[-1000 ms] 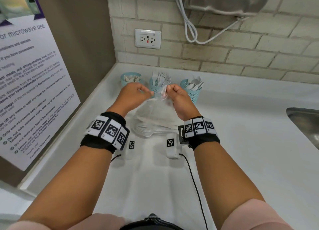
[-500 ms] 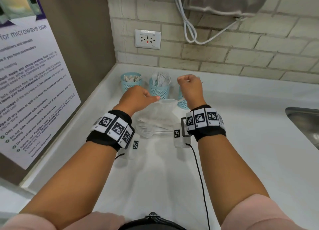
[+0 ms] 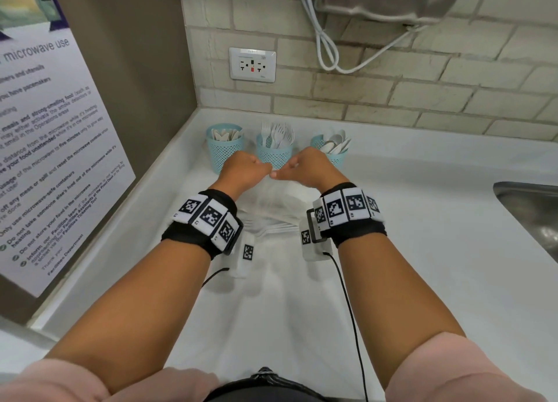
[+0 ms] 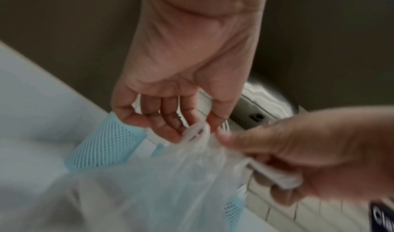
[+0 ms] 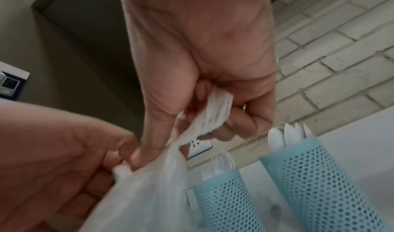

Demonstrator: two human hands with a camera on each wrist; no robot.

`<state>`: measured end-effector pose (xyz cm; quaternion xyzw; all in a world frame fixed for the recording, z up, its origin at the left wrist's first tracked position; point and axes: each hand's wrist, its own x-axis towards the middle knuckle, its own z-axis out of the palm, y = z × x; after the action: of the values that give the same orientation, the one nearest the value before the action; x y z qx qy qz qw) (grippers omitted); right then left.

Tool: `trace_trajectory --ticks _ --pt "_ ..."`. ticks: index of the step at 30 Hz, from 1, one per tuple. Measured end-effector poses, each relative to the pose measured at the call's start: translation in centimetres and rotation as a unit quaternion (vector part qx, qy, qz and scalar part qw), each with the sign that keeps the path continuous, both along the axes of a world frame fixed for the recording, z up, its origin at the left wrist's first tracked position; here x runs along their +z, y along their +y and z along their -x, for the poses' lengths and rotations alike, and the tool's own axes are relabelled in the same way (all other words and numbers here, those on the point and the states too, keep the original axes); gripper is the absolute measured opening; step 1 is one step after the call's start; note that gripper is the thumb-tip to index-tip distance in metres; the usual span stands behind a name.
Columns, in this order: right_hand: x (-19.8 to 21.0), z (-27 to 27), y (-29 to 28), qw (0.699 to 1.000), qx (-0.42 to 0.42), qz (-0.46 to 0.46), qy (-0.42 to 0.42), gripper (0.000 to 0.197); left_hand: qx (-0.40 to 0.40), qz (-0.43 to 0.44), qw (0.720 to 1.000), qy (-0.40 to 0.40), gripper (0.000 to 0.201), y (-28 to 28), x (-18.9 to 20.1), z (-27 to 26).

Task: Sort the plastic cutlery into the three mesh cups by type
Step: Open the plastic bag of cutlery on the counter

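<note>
Two-handed hold on one clear plastic bag (image 3: pixel 279 195), gripped at its top edge. Right hand (image 5: pixel 202 63): fingers (image 5: pixel 245 121) curled tight round a bunched strip of that edge, thumb down alongside; narrow, full grip, with a ring on one finger. Left hand (image 4: pixel 185 63): thumb and fingertips (image 4: pixel 168 131) drawn together in a pinch on the neighbouring part of the same edge, remaining fingers loosely curled. Both hands nearly touching at the thumbs in the head view, directly above the bag. Bag hanging from the two grip points down and back toward the wearer, lower part resting on the counter (image 3: pixel 422 220). Loose cutlery (image 3: pixel 271 228) inside that lower part: white, stacked flat, fork tines discernible, well below both grips and between the two wrists; count not discernible. Three blue mesh cups in a row just beyond the hands, at the back of the counter. Left cup (image 3: pixel 225 152): flat white pieces, type unclear. Middle cup (image 3: pixel 273 157): forks (image 3: pixel 276 134), tines up, directly behind the gap between the hands. Right cup (image 3: pixel 336 160): spoons (image 3: pixel 335 142), cup wall partly hidden by the right hand. Beyond the cups, tiled wall with socket (image 3: pixel 252 64); printed notice (image 3: pixel 45 145) on the left panel; sink (image 3: pixel 528 208) at far right.
</note>
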<state>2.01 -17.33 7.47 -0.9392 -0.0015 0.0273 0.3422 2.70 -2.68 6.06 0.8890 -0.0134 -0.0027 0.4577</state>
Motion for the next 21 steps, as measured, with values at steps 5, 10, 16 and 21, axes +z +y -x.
trace_trajectory --ticks 5,10,16,21 --pt "-1.2 -0.6 0.3 0.994 -0.083 0.074 -0.017 0.025 -0.007 -0.085 0.996 0.012 0.020 1.0 -0.4 0.2" --pt "-1.6 -0.5 0.0 0.983 -0.121 0.132 -0.051 0.019 0.039 -0.175 0.984 -0.009 0.012 1.7 -0.5 0.6" --pt "-1.3 -0.8 -0.9 0.955 -0.163 -0.246 0.038 0.016 -0.023 -0.242 0.968 0.053 0.016 2.9 0.7 0.7" --pt "0.2 0.3 0.1 0.875 -0.115 -0.460 0.097 0.016 -0.099 -0.093 0.986 0.092 0.015 2.1 1.5 0.9"
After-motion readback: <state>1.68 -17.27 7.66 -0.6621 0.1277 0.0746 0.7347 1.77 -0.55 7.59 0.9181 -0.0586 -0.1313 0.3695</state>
